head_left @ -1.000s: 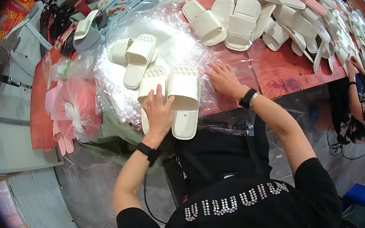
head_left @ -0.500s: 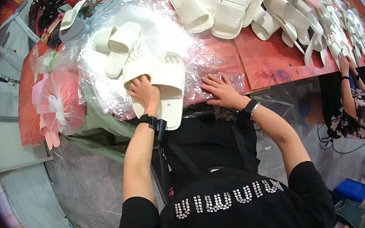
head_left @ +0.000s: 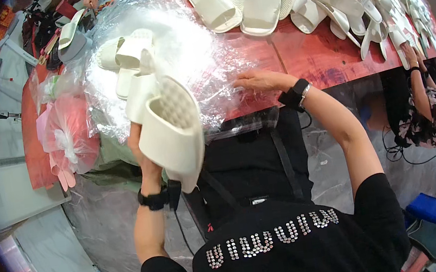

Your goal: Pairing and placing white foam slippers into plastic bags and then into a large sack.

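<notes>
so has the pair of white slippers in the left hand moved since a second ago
Yes. The pair of white slippers lay on the plastic sheet on the red table; now the left hand has lifted it off, toward the near edge.

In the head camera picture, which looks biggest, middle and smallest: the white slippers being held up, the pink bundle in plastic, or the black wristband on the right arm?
1. white slippers, held in the left hand, though nearness to the camera enlarges them.
2. pink bundle.
3. black wristband.
</notes>
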A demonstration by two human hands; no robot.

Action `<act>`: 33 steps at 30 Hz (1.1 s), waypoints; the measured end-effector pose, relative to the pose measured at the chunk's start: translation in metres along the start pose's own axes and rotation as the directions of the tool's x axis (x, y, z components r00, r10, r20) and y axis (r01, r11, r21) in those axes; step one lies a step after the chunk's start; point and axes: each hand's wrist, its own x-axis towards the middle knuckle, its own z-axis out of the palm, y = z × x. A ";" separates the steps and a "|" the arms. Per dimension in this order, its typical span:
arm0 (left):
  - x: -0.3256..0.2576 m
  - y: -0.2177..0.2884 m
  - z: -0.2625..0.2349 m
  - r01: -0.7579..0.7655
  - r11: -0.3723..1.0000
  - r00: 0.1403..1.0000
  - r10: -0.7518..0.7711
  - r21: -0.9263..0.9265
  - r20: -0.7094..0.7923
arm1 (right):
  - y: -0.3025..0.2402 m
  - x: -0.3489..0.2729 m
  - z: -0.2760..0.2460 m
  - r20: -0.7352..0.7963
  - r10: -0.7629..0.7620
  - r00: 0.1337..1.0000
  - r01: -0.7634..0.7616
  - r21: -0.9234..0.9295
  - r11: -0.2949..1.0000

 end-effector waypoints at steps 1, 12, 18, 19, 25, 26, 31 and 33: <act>-0.008 0.008 -0.001 -0.002 0.997 0.996 -0.006 0.079 0.093 | -0.001 0.003 -0.001 -0.025 0.013 1.000 -0.013 -0.028 1.000; -0.043 -0.029 0.041 0.073 0.959 0.884 -0.188 0.272 0.427 | -0.014 0.001 -0.008 -0.052 -0.029 0.998 0.024 -0.096 0.995; -0.040 -0.056 0.024 -0.008 0.927 0.978 -0.071 0.374 0.197 | -0.043 -0.013 -0.010 -0.197 -0.157 0.968 0.132 -0.134 0.982; -0.039 -0.051 0.024 -0.060 0.903 0.980 -0.028 0.426 0.197 | -0.053 -0.017 -0.007 -0.203 -0.136 0.970 0.118 -0.101 0.988; -0.034 -0.053 0.032 -0.177 0.801 0.983 0.120 0.571 0.137 | -0.060 -0.014 0.008 -0.150 -0.342 0.928 0.319 -0.154 0.935; -0.034 -0.053 0.035 -0.179 0.791 0.984 0.144 0.585 0.106 | -0.060 -0.013 0.010 -0.162 -0.462 0.872 0.423 -0.224 0.878; -0.038 -0.061 0.047 -0.433 0.636 0.901 0.321 0.639 0.292 | -0.065 -0.003 0.027 -0.111 -0.443 0.890 0.422 -0.174 0.890; -0.041 -0.059 0.049 -0.585 0.540 0.811 0.383 0.605 0.443 | -0.065 0.000 0.034 -0.109 -0.413 0.904 0.387 -0.200 0.900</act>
